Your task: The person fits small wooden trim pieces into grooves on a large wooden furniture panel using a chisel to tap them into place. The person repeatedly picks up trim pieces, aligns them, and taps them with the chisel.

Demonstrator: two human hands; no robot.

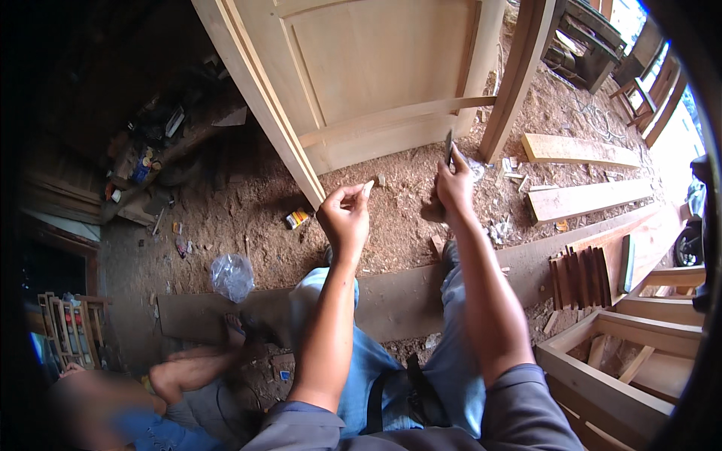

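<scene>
My left hand [344, 224] is closed, with thumb and fingertips pinching a small pale piece [368, 186] that looks like a wood sliver. It is beside the lower end of a wooden frame post [289, 150]. To the right, my right hand [454, 186] grips a flat-bladed tool [449, 144], its narrow grey blade pointing up and away; whether it is a knife or a chisel I cannot tell. A brown part, perhaps its handle, shows under that hand. Beyond both hands stands a panelled wooden door [383, 64] in its frame, a thin crosspiece [398, 120] spanning it low down.
Wood shavings cover the ground. Planks [590, 201] lie at the right, near stacked dark slats [579, 278] and a wooden frame [617, 376]. A clear plastic bag [232, 277] and a yellow packet [297, 218] lie left. Another person [180, 383] sits at lower left.
</scene>
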